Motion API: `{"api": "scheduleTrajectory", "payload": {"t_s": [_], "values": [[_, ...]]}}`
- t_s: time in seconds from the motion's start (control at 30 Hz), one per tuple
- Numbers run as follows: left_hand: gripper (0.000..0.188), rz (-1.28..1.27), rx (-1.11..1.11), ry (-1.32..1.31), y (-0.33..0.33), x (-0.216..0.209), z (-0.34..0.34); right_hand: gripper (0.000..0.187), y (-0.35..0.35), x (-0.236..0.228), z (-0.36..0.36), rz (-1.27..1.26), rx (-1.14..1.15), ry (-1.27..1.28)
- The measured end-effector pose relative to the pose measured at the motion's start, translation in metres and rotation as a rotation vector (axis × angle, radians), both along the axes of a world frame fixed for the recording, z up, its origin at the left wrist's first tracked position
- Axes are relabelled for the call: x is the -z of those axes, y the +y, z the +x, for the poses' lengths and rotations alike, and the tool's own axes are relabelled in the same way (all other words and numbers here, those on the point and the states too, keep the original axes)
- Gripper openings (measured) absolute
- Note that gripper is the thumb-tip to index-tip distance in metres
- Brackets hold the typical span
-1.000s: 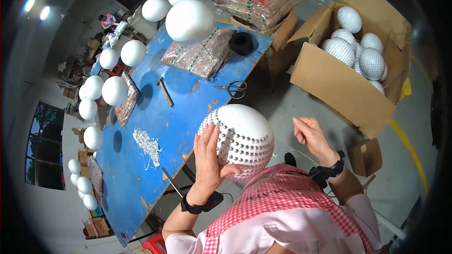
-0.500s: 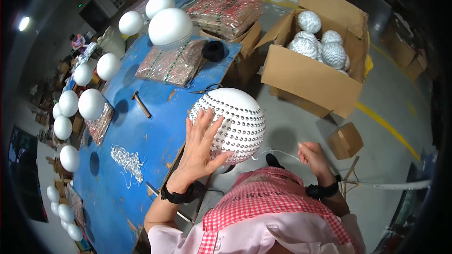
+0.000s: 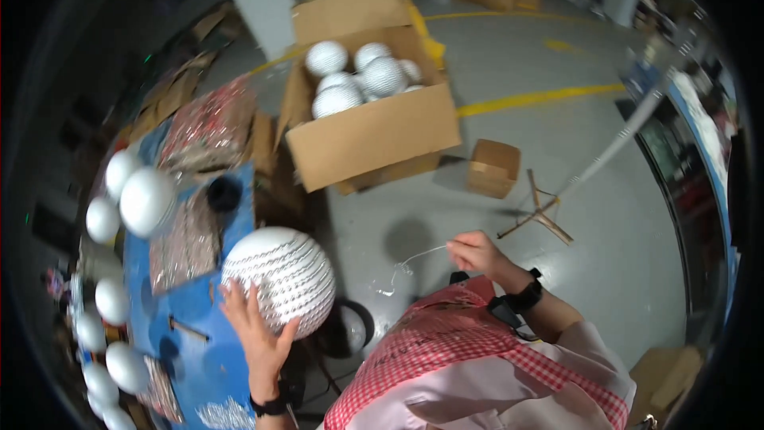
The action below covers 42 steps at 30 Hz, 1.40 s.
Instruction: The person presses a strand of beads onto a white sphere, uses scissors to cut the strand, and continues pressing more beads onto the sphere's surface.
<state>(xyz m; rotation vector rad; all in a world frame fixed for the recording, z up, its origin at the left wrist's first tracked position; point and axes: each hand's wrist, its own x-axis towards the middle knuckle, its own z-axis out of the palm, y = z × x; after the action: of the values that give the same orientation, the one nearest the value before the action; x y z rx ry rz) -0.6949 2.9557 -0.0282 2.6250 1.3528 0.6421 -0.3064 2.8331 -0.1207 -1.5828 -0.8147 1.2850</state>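
A large white ball [image 3: 286, 279], ringed with rows of small silver studs, sits at the table's near right edge. My left hand [image 3: 259, 334] lies against its lower left side, fingers spread over the studs. What carries the ball from below is hidden. Off to the right, my right hand [image 3: 477, 255] is closed in a pinch on a thin white string [image 3: 427, 252]. The string's loose end trails left and curls in the air over the floor, apart from the ball.
The blue table [image 3: 199, 358] holds a hammer [image 3: 189, 329], plastic-wrapped packs [image 3: 187, 243], a black roll [image 3: 224, 193] and a silvery bundle [image 3: 225, 414]. Several plain white balls [image 3: 148, 201] stand along its left. Ahead are a carton [image 3: 374, 139] of studded balls, a small box [image 3: 493, 167] and a wooden-legged stand [image 3: 541, 211].
The view has swung right, so the table and ball appear farther left. My left hand stays on the ball. My right hand still pinches the string, now farther from the ball.
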Motion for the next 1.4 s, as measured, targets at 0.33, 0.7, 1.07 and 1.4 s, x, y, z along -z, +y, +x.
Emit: {"api": "scheduleTrajectory", "payload": {"t_s": [0.33, 0.7, 1.07, 1.4], "values": [[0.091, 0.090, 0.063, 0.043, -0.019, -0.003, 0.089, 0.036, -0.039, -0.012, 0.111, 0.004, 0.029, 0.091], [0.089, 0.167, -0.063, 0.179, -0.049, -0.011, 0.169, 0.027, -0.104, -0.021, 0.295, 0.065, 0.459, -0.276], [0.071, 0.386, -0.187, 0.336, 0.034, 0.101, 0.236, 0.023, -0.224, 0.062, 0.551, -0.410, 1.089, -1.181], [0.079, 0.188, -0.386, 0.451, -0.073, 0.067, 0.393, 0.032, -0.410, -0.008, 0.778, 0.043, 1.674, -1.251]]}}
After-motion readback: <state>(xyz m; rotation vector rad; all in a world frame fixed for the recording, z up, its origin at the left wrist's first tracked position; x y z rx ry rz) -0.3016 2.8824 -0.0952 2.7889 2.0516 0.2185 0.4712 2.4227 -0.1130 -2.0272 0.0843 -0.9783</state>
